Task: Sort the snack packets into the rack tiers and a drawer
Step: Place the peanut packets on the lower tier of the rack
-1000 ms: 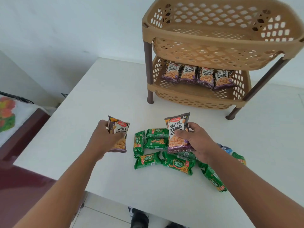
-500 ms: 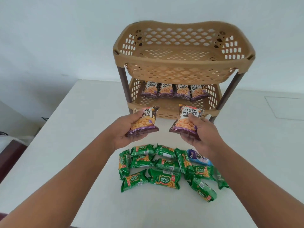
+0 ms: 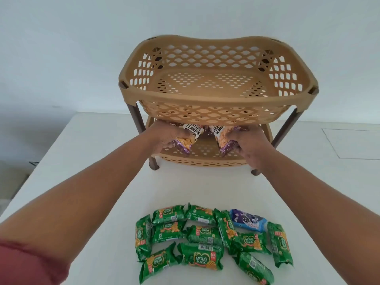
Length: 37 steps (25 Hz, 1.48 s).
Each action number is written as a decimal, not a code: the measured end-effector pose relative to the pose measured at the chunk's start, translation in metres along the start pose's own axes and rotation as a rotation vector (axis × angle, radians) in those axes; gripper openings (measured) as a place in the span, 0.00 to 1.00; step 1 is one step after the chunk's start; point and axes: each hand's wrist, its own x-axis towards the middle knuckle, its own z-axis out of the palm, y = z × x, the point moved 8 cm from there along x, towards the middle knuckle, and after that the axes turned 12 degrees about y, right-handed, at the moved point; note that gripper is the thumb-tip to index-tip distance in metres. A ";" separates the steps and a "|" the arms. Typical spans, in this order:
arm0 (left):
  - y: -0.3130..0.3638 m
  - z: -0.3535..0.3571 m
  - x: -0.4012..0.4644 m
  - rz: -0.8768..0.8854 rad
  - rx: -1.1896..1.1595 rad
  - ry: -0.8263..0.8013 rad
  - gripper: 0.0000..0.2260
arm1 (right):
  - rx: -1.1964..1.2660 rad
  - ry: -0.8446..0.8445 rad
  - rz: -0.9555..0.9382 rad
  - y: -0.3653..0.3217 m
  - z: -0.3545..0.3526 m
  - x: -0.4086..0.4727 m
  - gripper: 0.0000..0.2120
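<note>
Both hands, left hand [image 3: 164, 138] and right hand [image 3: 249, 146], pinch peanut packets [image 3: 188, 136] in their fingers inside the lower tier [image 3: 202, 159]; next, release them there.

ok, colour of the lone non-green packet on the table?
Blue packet, head view.
</note>
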 end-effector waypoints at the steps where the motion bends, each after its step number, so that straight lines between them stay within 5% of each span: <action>1: 0.000 0.002 0.008 0.026 0.000 0.034 0.22 | -0.019 0.040 -0.034 -0.002 -0.001 0.007 0.19; 7: -0.010 0.009 0.053 0.102 0.075 0.155 0.15 | -0.178 0.137 0.004 0.007 -0.002 0.044 0.09; 11: -0.039 0.018 0.068 -0.169 0.351 0.066 0.26 | -0.439 0.102 0.093 0.022 0.004 0.060 0.03; 15: -0.048 0.022 0.078 -0.185 0.513 0.057 0.15 | -0.609 -0.002 0.153 0.034 0.017 0.069 0.11; 19: -0.020 0.020 0.072 0.303 0.989 0.246 0.19 | -1.092 -0.096 -0.105 0.032 0.023 0.076 0.13; 21: -0.011 0.034 0.065 0.541 1.080 0.182 0.25 | -1.291 -0.045 -0.309 0.023 0.026 0.074 0.12; 24: -0.025 0.050 0.064 0.472 1.120 -0.069 0.30 | -1.351 -0.090 -0.452 0.022 0.037 0.073 0.21; 37: -0.031 0.045 0.075 0.537 1.138 -0.024 0.27 | -1.263 -0.246 -0.426 0.039 0.049 0.078 0.22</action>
